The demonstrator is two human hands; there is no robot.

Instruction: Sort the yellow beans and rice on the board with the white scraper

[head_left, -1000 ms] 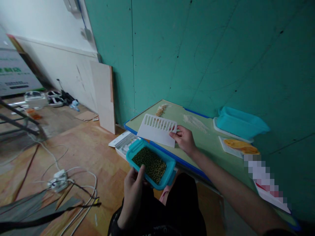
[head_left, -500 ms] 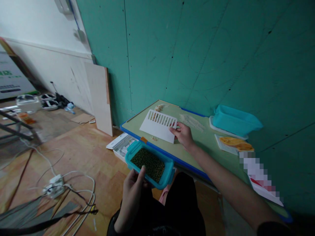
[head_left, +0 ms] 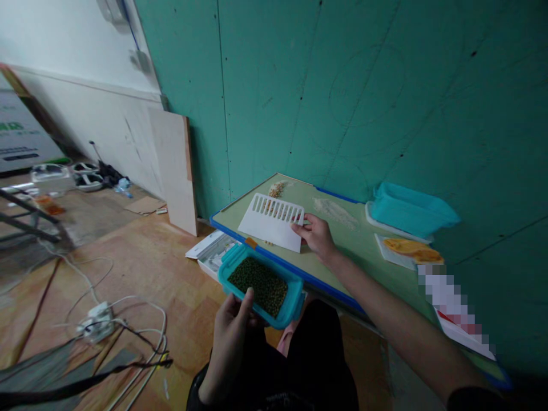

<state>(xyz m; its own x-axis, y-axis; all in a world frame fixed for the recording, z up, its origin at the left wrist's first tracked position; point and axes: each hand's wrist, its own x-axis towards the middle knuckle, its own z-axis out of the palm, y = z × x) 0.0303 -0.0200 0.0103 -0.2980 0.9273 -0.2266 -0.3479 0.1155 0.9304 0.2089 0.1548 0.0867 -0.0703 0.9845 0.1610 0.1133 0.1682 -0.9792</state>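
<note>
With the fingers of the right hand point(head_left: 317, 235), gripping the right end of a white slotted scraper point(head_left: 269, 229), held over the pale green tabletop point(head_left: 359, 242) with its slots toward the wall point(head_left: 265, 125). With the left hand point(head_left: 233, 319), clasping the near rim of a turquoise plastic tub point(head_left: 294, 297) of mung beans point(head_left: 257, 279), just beside the tabletop's near edge. As for the tabletop, strewn with yellowish kernels point(head_left: 277, 189) beyond the scraper and dusted with white powder point(head_left: 336, 211) to its right.
</note>
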